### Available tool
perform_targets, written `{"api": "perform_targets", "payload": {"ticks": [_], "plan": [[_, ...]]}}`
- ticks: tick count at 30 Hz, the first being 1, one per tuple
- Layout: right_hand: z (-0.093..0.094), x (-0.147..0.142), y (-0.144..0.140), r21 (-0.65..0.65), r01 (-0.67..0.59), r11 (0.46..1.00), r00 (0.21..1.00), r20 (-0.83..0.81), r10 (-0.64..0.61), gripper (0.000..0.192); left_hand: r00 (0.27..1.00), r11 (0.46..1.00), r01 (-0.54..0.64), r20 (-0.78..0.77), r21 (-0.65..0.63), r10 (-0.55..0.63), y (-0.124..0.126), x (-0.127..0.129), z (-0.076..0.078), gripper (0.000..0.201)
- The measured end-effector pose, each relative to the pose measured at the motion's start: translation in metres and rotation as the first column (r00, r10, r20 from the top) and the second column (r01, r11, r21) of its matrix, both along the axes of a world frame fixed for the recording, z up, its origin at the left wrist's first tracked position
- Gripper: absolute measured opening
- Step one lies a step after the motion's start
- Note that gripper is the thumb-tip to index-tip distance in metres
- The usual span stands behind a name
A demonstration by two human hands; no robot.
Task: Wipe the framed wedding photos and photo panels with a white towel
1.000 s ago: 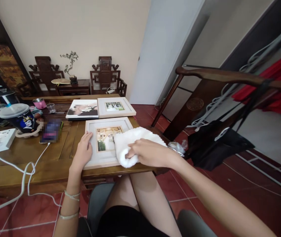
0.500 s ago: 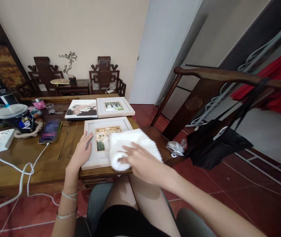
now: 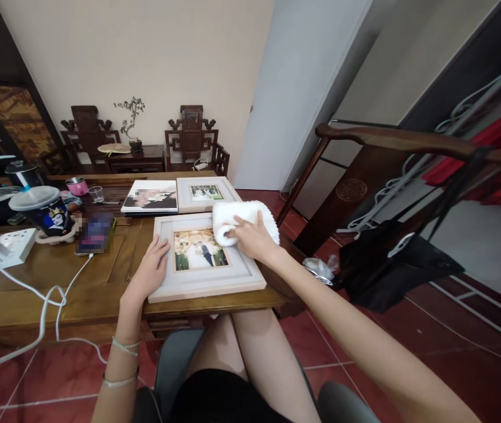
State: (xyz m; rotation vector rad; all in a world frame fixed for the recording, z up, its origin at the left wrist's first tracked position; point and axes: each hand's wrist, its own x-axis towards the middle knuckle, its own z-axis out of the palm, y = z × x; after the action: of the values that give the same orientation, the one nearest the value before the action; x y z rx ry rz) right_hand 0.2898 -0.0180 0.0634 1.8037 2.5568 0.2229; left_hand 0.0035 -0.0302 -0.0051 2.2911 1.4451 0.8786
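A light wooden picture frame (image 3: 206, 289) with a wedding photo (image 3: 201, 249) lies flat at the table's near edge. Across its left side rests my left hand (image 3: 151, 267), fingers stretched out and holding nothing. My right hand (image 3: 252, 235) grips a folded white fluffy cloth (image 3: 244, 212) at the frame's far right corner, with the cloth covering that corner. Just beyond lie a second framed photo (image 3: 206, 192) and, to its left, a photo panel (image 3: 151, 197) on top of something dark.
On the wooden table's (image 3: 113, 294) left side stand a lidded cup (image 3: 41, 211), a phone (image 3: 95, 234) on a white cable, a power strip (image 3: 7, 249) and a pink cup (image 3: 76, 186). A wooden chair (image 3: 356, 170) with a black bag (image 3: 391, 264) is at right.
My right hand has moved the cloth away from me, from the frame's near right part to its far right corner, uncovering the photo. My left hand stays on the frame's left side.
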Motion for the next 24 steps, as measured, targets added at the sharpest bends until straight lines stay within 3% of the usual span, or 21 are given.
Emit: {"api": "perform_targets", "payload": {"ticks": [5, 10, 13, 16, 21, 24], "plan": [[0.007, -0.033, 0.039, 0.064, -0.063, 0.996, 0.998, 0.006, 0.063, 0.051, 0.998, 1.0, -0.012, 0.064, 0.008, 0.012, -0.001, 0.001, 0.001, 0.043], [0.003, -0.098, 0.048, 0.095, -0.333, 0.938, 0.943, 0.039, 0.331, 0.038, 0.995, 0.999, -0.018, 0.099, 0.038, 0.014, 0.0, 0.001, 0.0, 0.043], [-0.004, -0.115, 0.05, 0.04, -0.309, 0.95, 0.95, 0.045, 0.308, 0.04, 0.994, 0.999, -0.016, 0.104, 0.036, 0.012, -0.001, 0.002, 0.0, 0.043], [-0.005, -0.099, 0.051, 0.01, -0.22, 0.975, 0.975, 0.041, 0.219, 0.042, 0.994, 0.999, -0.022, 0.111, 0.025, 0.019, -0.003, 0.003, 0.001, 0.043], [0.003, -0.034, 0.048, -0.021, -0.033, 0.999, 0.996, 0.081, 0.035, 0.047, 0.988, 0.999, -0.038, 0.151, 0.017, 0.035, -0.003, 0.004, 0.0, 0.042], [0.009, -0.008, 0.035, -0.05, 0.009, 0.999, 0.994, 0.111, -0.004, 0.051, 0.984, 0.998, -0.04, 0.173, 0.038, 0.033, -0.002, 0.004, -0.002, 0.041]]}}
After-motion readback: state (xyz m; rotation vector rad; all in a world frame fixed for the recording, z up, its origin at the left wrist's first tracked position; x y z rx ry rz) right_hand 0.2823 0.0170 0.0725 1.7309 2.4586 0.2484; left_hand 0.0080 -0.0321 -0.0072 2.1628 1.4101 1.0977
